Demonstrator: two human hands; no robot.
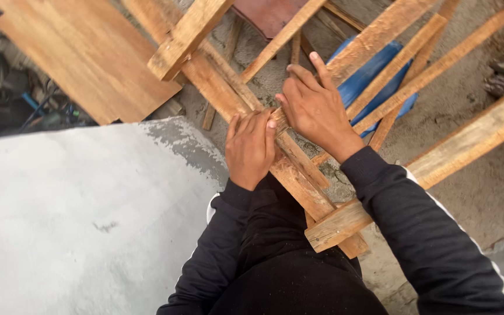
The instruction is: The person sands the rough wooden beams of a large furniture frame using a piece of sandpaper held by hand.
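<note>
Grey concrete slab (pixel 59 216) (dusty) beside dirt floor (pixel 473 181)

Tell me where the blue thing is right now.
In the head view, the blue sheet lies on the ground at upper right, under the crossing wooden slats, just beyond the right hand.

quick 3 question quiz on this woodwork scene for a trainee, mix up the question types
1. True or false: both hands rest on the same wooden slat.
2. What colour is the object lying under the crossed slats? A red, B blue, C green
3. Fill in: the flat wooden board lies to the person's ____ side.

Key
1. True: the left hand and right hand both press on the long wooden slat.
2. B: the blue object shows between the slats.
3. Left: the wooden board lies beyond the grey slab.
</note>
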